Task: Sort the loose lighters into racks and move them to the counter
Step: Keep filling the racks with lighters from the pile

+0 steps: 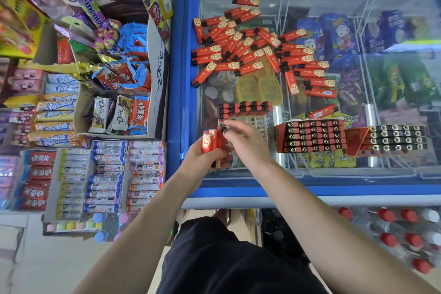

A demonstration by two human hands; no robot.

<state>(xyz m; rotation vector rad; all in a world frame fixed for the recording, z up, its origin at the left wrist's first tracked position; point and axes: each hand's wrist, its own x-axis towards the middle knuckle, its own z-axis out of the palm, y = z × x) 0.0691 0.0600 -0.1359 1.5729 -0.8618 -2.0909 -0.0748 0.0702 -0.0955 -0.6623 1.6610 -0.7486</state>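
Several loose red lighters lie scattered on the glass lid of a blue freezer. A white plastic rack stands near the lid's front, with its far rows filled by lighters. My left hand grips a bundle of red lighters at the rack's left front corner. My right hand reaches over the rack and pinches the black end of one lighter at the top of that bundle. Two full racks sit to the right.
Open boxes of sweets and chocolate fill the shelves left of the freezer. Rows of candy rolls stand below them. Red-capped bottles sit low at the right. Ice-cream packets show through the glass.
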